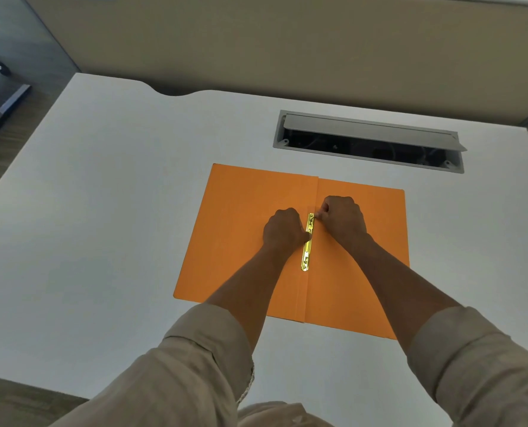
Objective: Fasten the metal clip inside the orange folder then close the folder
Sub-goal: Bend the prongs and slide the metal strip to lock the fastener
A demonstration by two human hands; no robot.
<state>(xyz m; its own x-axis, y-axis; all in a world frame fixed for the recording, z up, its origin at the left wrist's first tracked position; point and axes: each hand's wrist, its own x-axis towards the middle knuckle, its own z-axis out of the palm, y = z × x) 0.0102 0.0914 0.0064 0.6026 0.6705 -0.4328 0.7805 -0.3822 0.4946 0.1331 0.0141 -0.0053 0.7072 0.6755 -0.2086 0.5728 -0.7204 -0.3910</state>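
Two rolled beige sleeves (201,359) reach in from the near edge of the white counter (102,211). Beyond them the orange folder (241,241) lies open and flat, toward the right of the counter's middle. The metal clip (306,257) runs along its centre fold. The left hand (282,231) is curled into a loose fist, its thumb pressing on the clip's middle. The right hand (344,218) is also curled, its fingertips pinching the clip's far end. Farther back, near the far edge, a grey cable hatch (369,141) stands open.
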